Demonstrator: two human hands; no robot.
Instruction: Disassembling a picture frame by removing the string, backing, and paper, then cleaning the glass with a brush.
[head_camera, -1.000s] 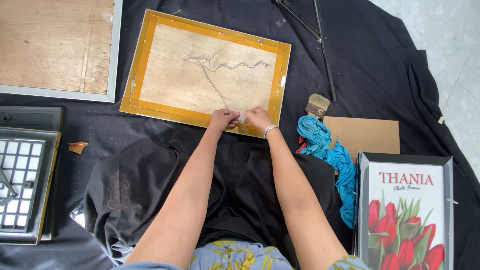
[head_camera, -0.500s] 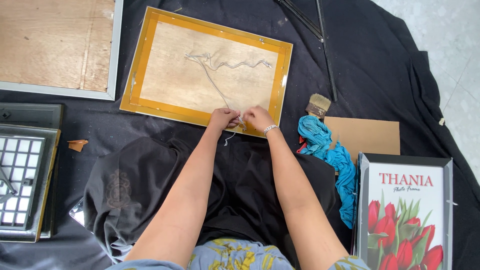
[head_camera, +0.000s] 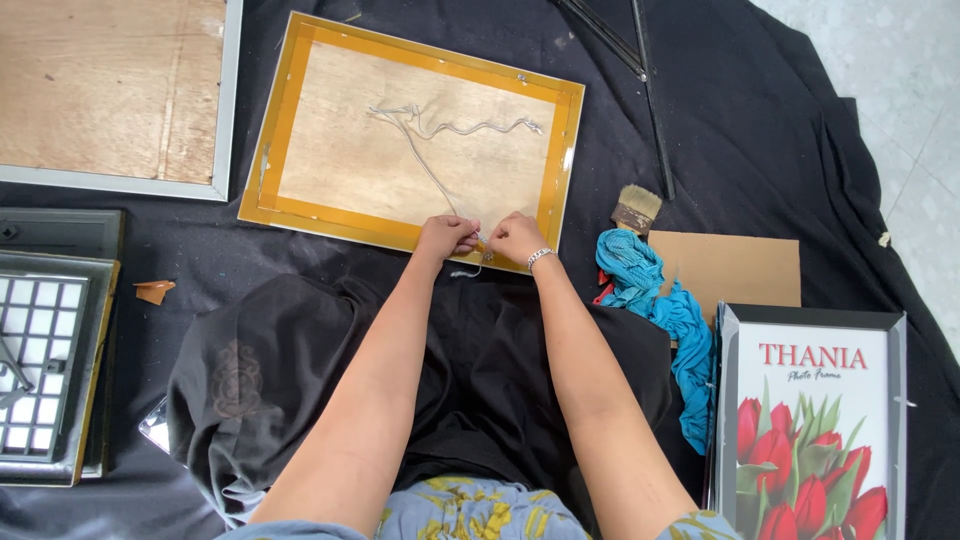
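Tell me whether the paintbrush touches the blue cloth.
Apart. The head view shows black cloth between the paintbrush bristles and the blue cloth.

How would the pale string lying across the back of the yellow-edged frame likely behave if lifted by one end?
The string lies in loose waves on the frame back, so it is probably floppy and would dangle. It looks thin, so likely very light. Both the left hand and the right hand pinch it at the frame's near edge, which suggests it slips easily.

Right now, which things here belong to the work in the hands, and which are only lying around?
In use: left hand and right hand pinching the cord at the edge of the yellow-bordered frame back.

Lying about: paintbrush, blue cloth, cardboard piece, tulip picture frame.
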